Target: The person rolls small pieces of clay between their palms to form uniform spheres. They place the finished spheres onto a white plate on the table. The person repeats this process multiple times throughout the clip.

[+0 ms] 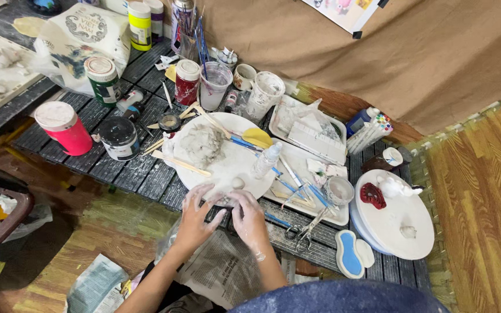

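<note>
**Clay between both palms**

Nearest me, at the near edge of the tabletop (140,168), my left hand (195,217) and right hand (249,219) close together around a small piece of pale clay (222,201), fingertips meeting over it. Just beyond, slightly right, a small clay ball (238,183) sits on the white plate (227,168); the grey clay lump (201,145) lies farther, to the left.

Both clay-dusted hands, left hand (197,215) and right hand (249,218), pinch a small clay piece (225,201) together. The clay lump (202,145) sits at eleven o'clock on the white plate (230,168).
</note>
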